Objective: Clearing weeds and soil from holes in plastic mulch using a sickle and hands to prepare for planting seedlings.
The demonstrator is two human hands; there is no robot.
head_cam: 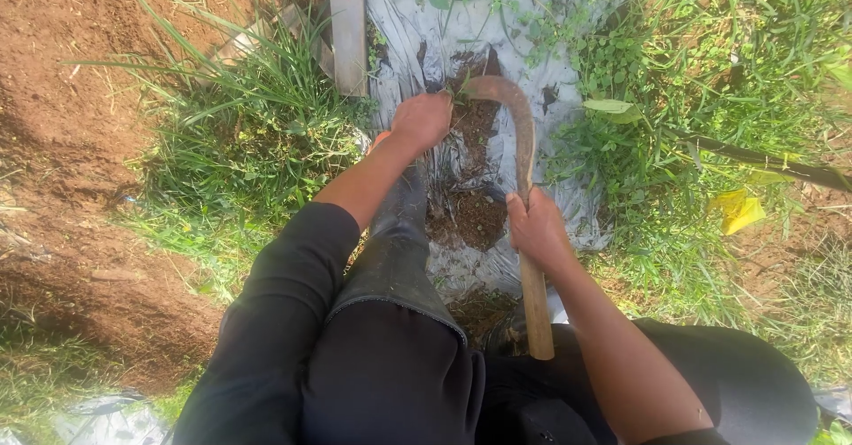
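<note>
Outdoors, grey plastic sheet (pixel 417 32) covers a soil bed between bare red earth on the left and grass (pixel 248 143) and weeds on the right, with a hole in the sheet showing dark soil (pixel 470 214). Right hand (pixel 535 228) has its grip clamped round the wooden handle of a sickle (pixel 524 126), whose rusty curved blade arches up and left from the fist to end beside the left hand (pixel 424 118). Left hand is closed at a small plant by the blade tip, but what it holds is hidden, and the handle's lower end runs down against dark trousers (pixel 390 374).
</note>
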